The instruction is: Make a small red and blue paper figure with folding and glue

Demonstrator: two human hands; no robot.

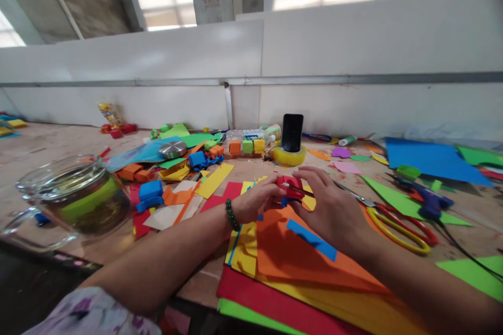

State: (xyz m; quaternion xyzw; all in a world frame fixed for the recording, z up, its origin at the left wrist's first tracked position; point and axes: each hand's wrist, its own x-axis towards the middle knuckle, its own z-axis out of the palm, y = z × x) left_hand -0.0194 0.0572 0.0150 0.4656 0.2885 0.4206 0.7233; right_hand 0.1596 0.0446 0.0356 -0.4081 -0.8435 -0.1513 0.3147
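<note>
Between my two hands, above the stacked sheets, is a small red and blue folded paper piece (288,187). The fingers of my left hand (259,201), below a green bead bracelet (231,214), pinch it from the left. My right hand (336,212) curls round its right side, thumb below and fingers above. A thin dark strip or stick (303,191) crosses the front of the piece; what it is I cannot make out. Under my hands lie orange paper sheets (283,251) with a blue paper strip (312,239) on top.
Scissors (396,227) and a blue glue gun (426,196) with a cord lie at right. A glass mug (82,199) of tea stands near the left front edge. Behind are a phone (292,133) on a yellow tape roll (290,156), paper cubes (247,147) and a plastic bottle (251,136).
</note>
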